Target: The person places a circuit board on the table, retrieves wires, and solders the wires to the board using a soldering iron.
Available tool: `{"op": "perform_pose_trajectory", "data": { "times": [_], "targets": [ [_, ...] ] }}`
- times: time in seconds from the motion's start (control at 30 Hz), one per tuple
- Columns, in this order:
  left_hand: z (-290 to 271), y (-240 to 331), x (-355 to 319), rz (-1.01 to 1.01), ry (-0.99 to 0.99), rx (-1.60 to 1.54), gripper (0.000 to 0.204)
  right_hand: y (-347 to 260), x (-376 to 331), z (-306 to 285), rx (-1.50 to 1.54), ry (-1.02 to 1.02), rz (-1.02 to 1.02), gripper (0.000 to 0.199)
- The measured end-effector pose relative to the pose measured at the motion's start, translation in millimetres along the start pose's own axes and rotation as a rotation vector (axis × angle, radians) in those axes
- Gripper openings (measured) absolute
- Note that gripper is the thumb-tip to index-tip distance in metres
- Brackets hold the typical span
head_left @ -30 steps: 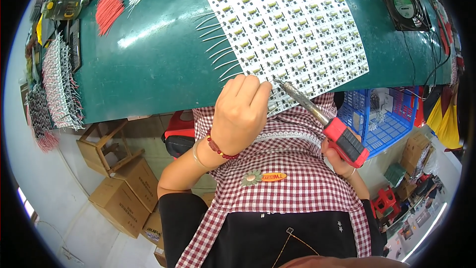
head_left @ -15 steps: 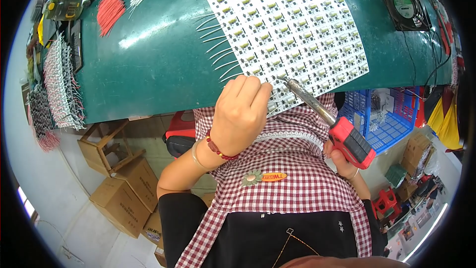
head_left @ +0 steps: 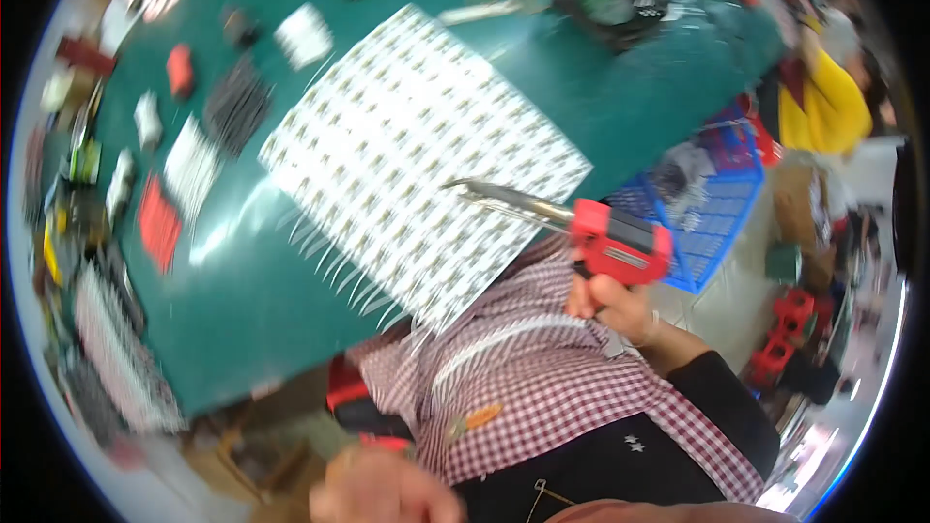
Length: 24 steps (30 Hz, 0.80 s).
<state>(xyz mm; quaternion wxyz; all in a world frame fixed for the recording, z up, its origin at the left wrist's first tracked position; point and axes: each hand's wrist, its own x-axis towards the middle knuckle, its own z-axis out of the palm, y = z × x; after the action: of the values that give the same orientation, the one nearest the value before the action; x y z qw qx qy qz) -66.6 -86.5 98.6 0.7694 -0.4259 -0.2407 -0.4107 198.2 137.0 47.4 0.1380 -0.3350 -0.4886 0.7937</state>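
My right hand (head_left: pixel 620 305) is wrapped round the handle of a red and black soldering gun (head_left: pixel 620 244), right of my checked apron. Its long metal barrel reaches left over a white panel of many small circuit boards (head_left: pixel 383 126), the tip above the panel's middle; whether it touches cannot be told. Short white wires (head_left: pixel 339 276) stick out along the panel's near left edge. Low in the picture, away from the table, is my left hand (head_left: pixel 387 489), smeared by motion, so its fingers and anything in them cannot be made out.
Bundles of red wires (head_left: pixel 158 223), white wires (head_left: pixel 192 169) and dark wires (head_left: pixel 237 107) lie on the green table (head_left: pixel 242 329). A black fan (head_left: pixel 610 0) stands at the far right. A blue plastic crate (head_left: pixel 712 223) is right of my lap. Another person's yellow sleeve (head_left: pixel 828 102) shows beyond.
My left hand has left the panel's near edge and dropped toward my body. The view has swung, showing more of the table. The soldering gun's tip now lies over the panel's middle, the right grip unchanged.
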Motion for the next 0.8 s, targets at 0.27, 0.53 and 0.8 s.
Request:
{"op": "perform_pose_trajectory", "data": {
  "times": [0.27,0.53,0.8],
  "targets": [
    [121.6,54.2,77.0,-0.540,1.438,-2.016,0.037,-20.9,38.5,23.8,0.372,0.043,-0.206,0.037],
    [133.4,14.5,49.6,-0.075,1.226,-2.417,0.035,-20.4,48.0,20.6,0.488,0.089,-0.281,0.028],
    [140.1,33.7,88.5,-0.213,2.137,-2.510,0.030,-26.8,54.0,24.2,0.485,0.038,-0.318,0.028]
  ]
}}
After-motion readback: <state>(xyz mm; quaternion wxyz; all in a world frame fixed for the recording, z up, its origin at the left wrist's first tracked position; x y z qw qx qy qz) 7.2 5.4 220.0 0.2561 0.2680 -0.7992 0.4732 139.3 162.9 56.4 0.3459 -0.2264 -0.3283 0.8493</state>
